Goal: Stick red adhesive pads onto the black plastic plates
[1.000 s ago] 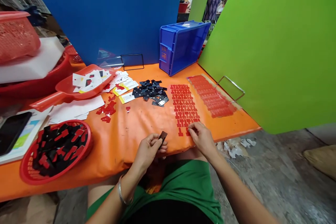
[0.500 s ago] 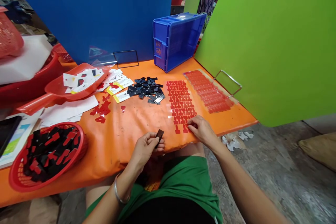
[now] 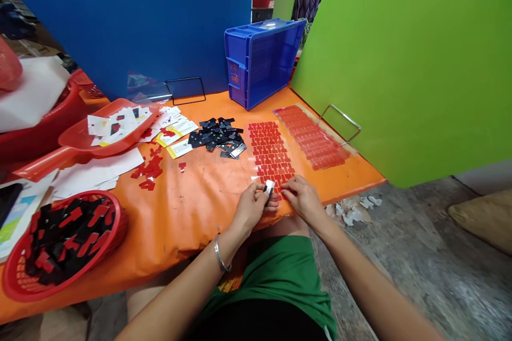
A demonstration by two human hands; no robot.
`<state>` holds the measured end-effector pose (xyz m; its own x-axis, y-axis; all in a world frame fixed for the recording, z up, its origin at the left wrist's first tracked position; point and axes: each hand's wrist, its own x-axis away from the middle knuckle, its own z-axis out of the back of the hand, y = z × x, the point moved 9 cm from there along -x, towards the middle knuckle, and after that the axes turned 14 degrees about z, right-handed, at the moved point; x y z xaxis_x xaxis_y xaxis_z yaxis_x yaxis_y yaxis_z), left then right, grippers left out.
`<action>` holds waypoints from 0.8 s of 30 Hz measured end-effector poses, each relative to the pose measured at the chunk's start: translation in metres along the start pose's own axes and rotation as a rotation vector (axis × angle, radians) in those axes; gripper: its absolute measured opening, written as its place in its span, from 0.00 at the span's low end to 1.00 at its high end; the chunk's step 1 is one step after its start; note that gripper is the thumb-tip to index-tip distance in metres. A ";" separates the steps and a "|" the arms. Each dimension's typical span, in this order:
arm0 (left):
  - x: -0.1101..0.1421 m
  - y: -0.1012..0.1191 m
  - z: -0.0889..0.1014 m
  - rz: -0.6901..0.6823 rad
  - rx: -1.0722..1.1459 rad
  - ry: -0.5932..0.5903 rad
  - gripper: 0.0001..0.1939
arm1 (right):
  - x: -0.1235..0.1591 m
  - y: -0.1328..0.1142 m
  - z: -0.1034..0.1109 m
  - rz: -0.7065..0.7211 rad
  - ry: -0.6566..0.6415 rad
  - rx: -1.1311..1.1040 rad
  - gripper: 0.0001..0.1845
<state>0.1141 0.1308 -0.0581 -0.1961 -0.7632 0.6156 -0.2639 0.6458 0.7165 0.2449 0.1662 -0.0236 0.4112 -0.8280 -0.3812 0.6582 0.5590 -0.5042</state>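
Observation:
My left hand point(image 3: 253, 205) is closed on a small flat black piece point(image 3: 269, 192), whose upper end shines white with glare. Just to its right, my right hand point(image 3: 304, 198) has thumb and forefinger pinched together; whatever is between the fingertips is too small to make out. Both hands are over the near end of a grid of red T-shaped pieces point(image 3: 270, 146) laid out in rows on the orange table point(image 3: 208, 192). Beyond my left hand lies a heap of black pieces point(image 3: 218, 136), flat like the held one.
A red basket point(image 3: 117, 240) of black and red pieces stands at the left. Behind it are a red dustpan point(image 3: 76, 141) with paper scraps and loose red pieces point(image 3: 150, 168). A blue crate point(image 3: 238, 77) stands at the back, and a red film sheet point(image 3: 314, 138) lies right.
My left hand has moved right with the black piece, close to my right hand, and the piece now catches the light. My right hand stays pinched by the grid's near end. The view has shifted slightly.

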 end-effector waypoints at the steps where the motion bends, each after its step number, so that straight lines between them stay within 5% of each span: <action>1: -0.005 0.000 -0.002 -0.010 0.000 -0.003 0.03 | 0.001 -0.002 0.001 0.018 0.019 0.011 0.07; 12: -0.020 -0.007 0.003 0.045 -0.004 0.086 0.02 | 0.001 -0.004 0.004 -0.010 -0.015 -0.025 0.05; 24: -0.017 -0.006 0.002 0.086 0.050 0.048 0.02 | 0.024 0.046 0.017 -0.419 0.340 -0.655 0.16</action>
<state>0.1171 0.1400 -0.0742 -0.1746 -0.7023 0.6901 -0.2954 0.7060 0.6437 0.2959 0.1715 -0.0433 -0.0664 -0.9728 -0.2219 0.1724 0.2079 -0.9628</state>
